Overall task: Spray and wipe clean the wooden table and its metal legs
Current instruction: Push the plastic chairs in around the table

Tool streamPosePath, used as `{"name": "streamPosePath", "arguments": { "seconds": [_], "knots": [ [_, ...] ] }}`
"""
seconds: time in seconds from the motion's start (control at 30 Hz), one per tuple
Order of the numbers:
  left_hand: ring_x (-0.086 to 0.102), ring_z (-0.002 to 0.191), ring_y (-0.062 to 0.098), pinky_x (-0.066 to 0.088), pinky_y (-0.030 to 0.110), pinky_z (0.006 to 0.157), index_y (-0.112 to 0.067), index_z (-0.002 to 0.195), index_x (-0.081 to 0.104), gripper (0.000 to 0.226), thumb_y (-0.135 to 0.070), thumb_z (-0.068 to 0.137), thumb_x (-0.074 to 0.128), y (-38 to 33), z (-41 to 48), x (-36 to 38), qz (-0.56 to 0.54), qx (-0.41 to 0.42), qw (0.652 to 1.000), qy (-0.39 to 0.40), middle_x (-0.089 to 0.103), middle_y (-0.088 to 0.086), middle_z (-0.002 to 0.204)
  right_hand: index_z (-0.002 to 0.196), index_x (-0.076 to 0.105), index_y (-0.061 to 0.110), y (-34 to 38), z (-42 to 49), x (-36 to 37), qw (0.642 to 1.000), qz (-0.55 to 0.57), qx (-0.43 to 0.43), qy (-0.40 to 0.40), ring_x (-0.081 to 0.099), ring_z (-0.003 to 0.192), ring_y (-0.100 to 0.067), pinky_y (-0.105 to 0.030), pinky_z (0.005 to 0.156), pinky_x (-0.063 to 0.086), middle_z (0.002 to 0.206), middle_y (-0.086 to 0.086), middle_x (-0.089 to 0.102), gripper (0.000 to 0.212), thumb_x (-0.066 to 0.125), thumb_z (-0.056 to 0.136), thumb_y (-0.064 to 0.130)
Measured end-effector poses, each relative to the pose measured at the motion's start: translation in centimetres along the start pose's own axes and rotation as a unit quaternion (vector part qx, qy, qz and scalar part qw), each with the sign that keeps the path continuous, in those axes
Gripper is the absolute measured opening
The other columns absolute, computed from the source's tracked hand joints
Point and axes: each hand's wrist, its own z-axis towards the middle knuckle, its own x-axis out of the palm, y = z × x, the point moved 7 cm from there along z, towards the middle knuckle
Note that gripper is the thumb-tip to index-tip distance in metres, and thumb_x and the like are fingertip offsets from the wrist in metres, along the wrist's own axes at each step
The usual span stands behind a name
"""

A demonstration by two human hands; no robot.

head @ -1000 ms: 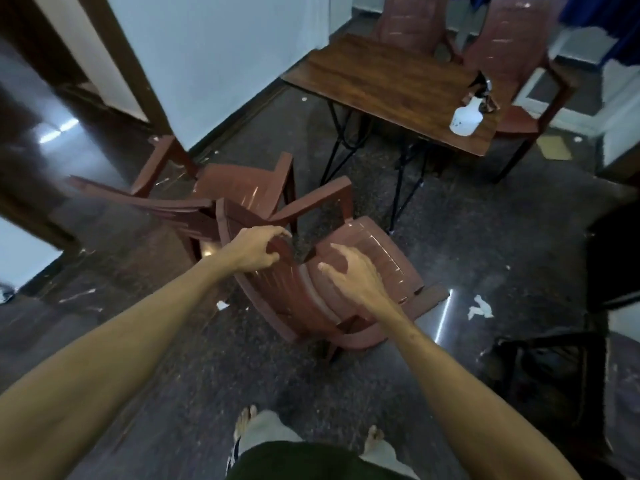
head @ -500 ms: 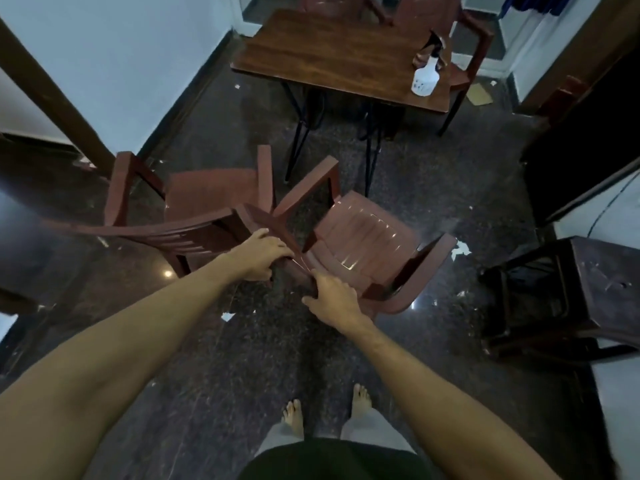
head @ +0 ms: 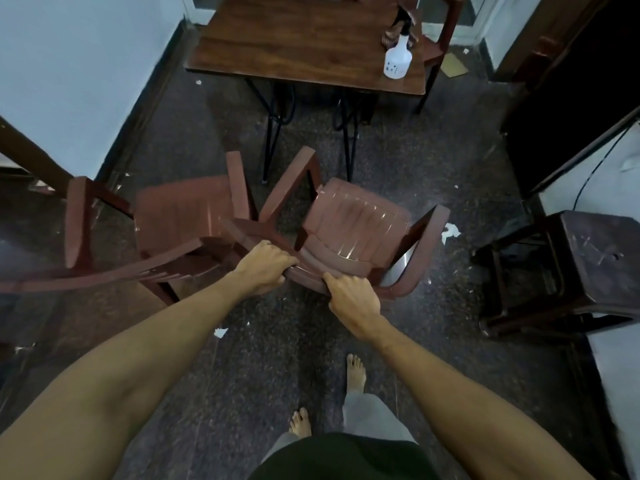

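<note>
At the far end of the room stands the wooden table [head: 304, 39] on thin black metal legs [head: 270, 133], its left side close to the pale wall [head: 86, 64]. A white spray bottle [head: 398, 62] stands upright near the table's right near corner, with a small brown object just behind it, too blurred to name.

Nearer, both hands grip the top rail of a brown plastic chair [head: 356, 230]. The left hand [head: 265, 268] wraps the rail's left part, fingers curled tight over its far face. The right hand [head: 351, 299] clamps the rail's right part, knuckles up, fingertips hidden over the edge.

A second ago the right hand lay spread on the chair's back; half a second ago it had reached the rail, and now it is closed on it. The feet, side by side then, are now staggered, the right foot ahead.

The held chair's left arm stands just beside the right arm of a second chair [head: 180, 216]; whether they touch cannot be told. Its front lies near the table's near legs, with a strip of dark floor between. To the right, bare floor with a white paper scrap [head: 450, 232] separates it from a dark stool [head: 571, 268]. Toward the person, the floor holds another scrap [head: 220, 331].
</note>
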Motion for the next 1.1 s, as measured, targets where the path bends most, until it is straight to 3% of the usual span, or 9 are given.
{"name": "streamPosePath", "arguments": {
  "seconds": [0.13, 0.3, 0.43, 0.63, 0.83, 1.1],
  "knots": [
    [0.070, 0.102, 0.028, 0.050, 0.042, 0.085, -0.024, 0.112, 0.069, 0.038, -0.030, 0.078, 0.052, -0.5, 4.9, -2.3, -0.006, -0.024, 1.000, -0.019, 0.076, 0.003, 0.110, 0.124, 0.055, 0.019, -5.6, 3.3, -1.9, 1.000, -0.021, -0.020, 0.007, 0.067, 0.092, -0.031, -0.044, 0.074, 0.053, 0.107, -0.006, 0.070, 0.040, 0.056, 0.085, 0.015],
    [0.067, 0.109, 0.035, 0.048, 0.042, 0.086, -0.021, 0.125, 0.066, 0.039, -0.026, 0.088, 0.055, -1.4, 10.0, -4.9, -0.015, -0.075, 0.997, -0.027, 0.073, 0.011, 0.117, 0.135, 0.051, 0.032, -12.0, 7.4, -4.3, 0.997, -0.046, -0.060, 0.008, 0.067, 0.101, -0.028, -0.041, 0.075, 0.049, 0.118, 0.000, 0.070, 0.055, 0.057, 0.083, 0.016],
    [0.068, 0.105, 0.035, 0.051, 0.043, 0.083, -0.021, 0.123, 0.066, 0.038, -0.024, 0.088, 0.052, -0.9, 13.7, -6.6, -0.042, -0.105, 0.993, -0.028, 0.073, 0.010, 0.114, 0.137, 0.049, 0.036, -15.7, 10.6, -5.7, 0.996, -0.049, -0.071, 0.000, 0.067, 0.100, -0.029, -0.042, 0.075, 0.052, 0.115, -0.001, 0.071, 0.060, 0.058, 0.082, 0.015],
    [0.070, 0.100, 0.035, 0.053, 0.043, 0.081, -0.029, 0.138, 0.059, 0.053, -0.023, 0.086, 0.051, -0.2, 16.7, -7.3, -0.063, -0.089, 0.993, -0.042, 0.074, 0.010, 0.113, 0.134, 0.054, 0.034, -17.9, 12.6, -6.5, 0.997, -0.055, -0.051, -0.017, 0.067, 0.098, -0.029, -0.041, 0.075, 0.051, 0.112, -0.001, 0.071, 0.056, 0.057, 0.082, 0.012],
    [0.069, 0.098, 0.037, 0.054, 0.044, 0.080, -0.032, 0.142, 0.056, 0.057, -0.021, 0.086, 0.050, -0.1, 16.6, -7.3, -0.079, -0.074, 0.993, -0.040, 0.073, 0.011, 0.111, 0.137, 0.054, 0.037, -17.2, 12.1, -6.5, 0.998, -0.038, -0.027, -0.035, 0.068, 0.097, -0.030, -0.041, 0.075, 0.051, 0.111, 0.000, 0.073, 0.066, 0.059, 0.077, 0.009],
    [0.069, 0.098, 0.037, 0.054, 0.045, 0.081, -0.029, 0.139, 0.058, 0.054, -0.020, 0.087, 0.050, 0.3, 16.9, -7.6, -0.078, -0.055, 0.995, -0.040, 0.073, 0.013, 0.112, 0.131, 0.060, 0.034, -17.4, 12.4, -6.9, 0.997, -0.039, -0.017, -0.057, 0.069, 0.091, -0.030, -0.040, 0.071, 0.050, 0.105, -0.001, 0.075, 0.060, 0.062, 0.077, 0.007]
  ]
}}
